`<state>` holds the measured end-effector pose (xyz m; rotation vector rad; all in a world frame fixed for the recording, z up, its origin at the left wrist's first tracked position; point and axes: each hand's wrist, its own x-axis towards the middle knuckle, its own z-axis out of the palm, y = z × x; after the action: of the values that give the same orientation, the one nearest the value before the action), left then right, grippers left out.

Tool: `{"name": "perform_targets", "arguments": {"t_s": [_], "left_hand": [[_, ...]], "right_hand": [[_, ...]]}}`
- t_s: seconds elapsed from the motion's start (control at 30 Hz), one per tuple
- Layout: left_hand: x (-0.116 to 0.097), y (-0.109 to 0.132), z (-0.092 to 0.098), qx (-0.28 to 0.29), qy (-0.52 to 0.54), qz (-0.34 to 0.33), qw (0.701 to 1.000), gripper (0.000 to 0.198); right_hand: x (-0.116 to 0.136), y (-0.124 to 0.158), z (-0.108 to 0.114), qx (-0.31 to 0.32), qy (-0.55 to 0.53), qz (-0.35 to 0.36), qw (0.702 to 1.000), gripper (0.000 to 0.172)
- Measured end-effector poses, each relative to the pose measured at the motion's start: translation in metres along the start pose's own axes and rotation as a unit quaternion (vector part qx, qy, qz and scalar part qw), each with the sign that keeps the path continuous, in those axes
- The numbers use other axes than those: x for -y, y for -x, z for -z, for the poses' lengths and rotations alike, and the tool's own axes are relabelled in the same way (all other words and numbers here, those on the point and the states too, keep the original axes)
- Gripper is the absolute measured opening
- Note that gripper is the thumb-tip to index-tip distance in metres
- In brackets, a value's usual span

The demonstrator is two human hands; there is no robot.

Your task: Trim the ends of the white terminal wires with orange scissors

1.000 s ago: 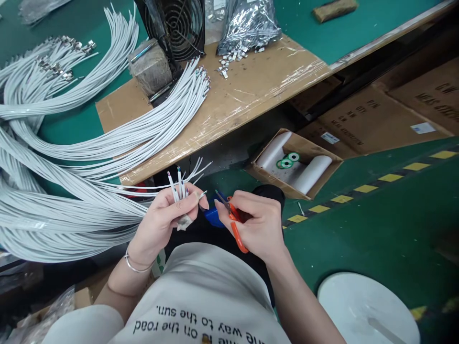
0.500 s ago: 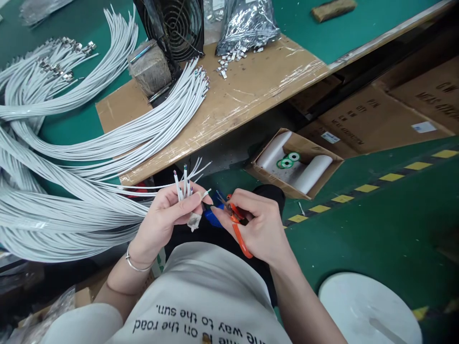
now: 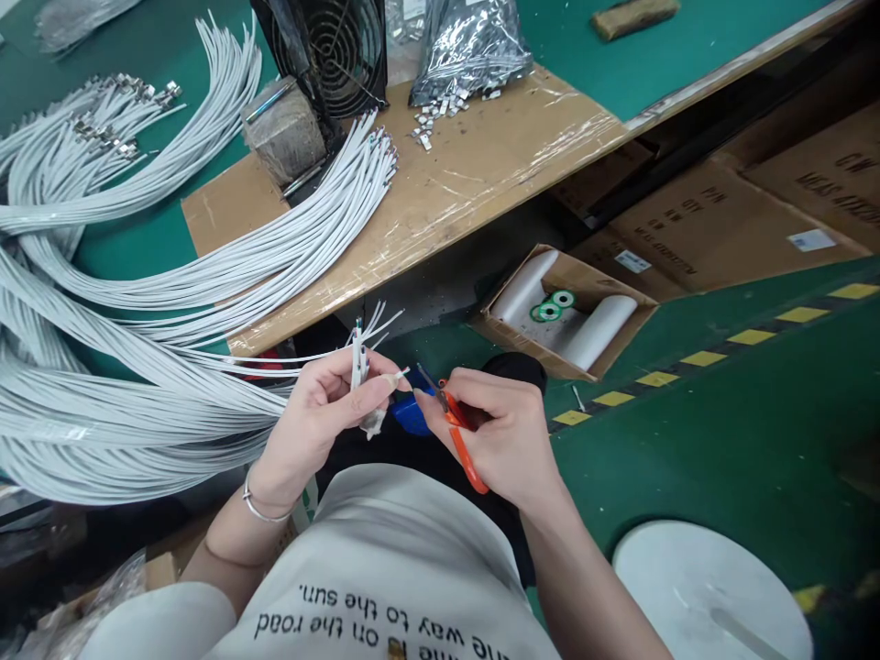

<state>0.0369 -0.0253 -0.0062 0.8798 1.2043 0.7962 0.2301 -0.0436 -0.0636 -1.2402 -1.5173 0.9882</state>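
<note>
In my left hand (image 3: 336,394) several white cables (image 3: 358,356) are pinched, their ends pointing up past the fingers. One cable end (image 3: 402,373) sticks out to the right between thumb and forefinger, with thin inner wire at its tip. A crumpled whitish scrap (image 3: 372,423) shows under these fingers; I cannot tell what it is. My right hand (image 3: 499,426) grips orange-handled scissors (image 3: 468,458), blades pointing up and left, just right of that cable end and apart from it. More white cables (image 3: 137,403) run from the bench to behind my left wrist.
On the cardboard-covered bench edge (image 3: 481,165) lie a cable bundle (image 3: 330,220), a black fan (image 3: 336,50), a wrapped block (image 3: 285,128) and a bag of small metal parts (image 3: 474,46). An open carton (image 3: 598,357) with white rolls stands on the floor. A round white stool (image 3: 708,587) is at lower right.
The cables in my left hand are drawn closer together and more upright. My right hand and the scissors have shifted slightly to the right.
</note>
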Motion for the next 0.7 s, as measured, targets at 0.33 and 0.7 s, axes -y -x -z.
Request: {"name": "perform_targets", "arguments": {"t_s": [0.33,0.7], "left_hand": [[0.005,0.0,0.0,0.013,0.008,-0.011,1.0,0.032],[0.007,0.001,0.001,0.059,0.065,-0.019,0.996,0.023]], "right_hand": [[0.018,-0.002,-0.007,-0.09,-0.143,-0.028,0.985,0.014],[0.022,-0.003,-0.01,-0.083,-0.192,-0.019,0.978,0.022]]}}
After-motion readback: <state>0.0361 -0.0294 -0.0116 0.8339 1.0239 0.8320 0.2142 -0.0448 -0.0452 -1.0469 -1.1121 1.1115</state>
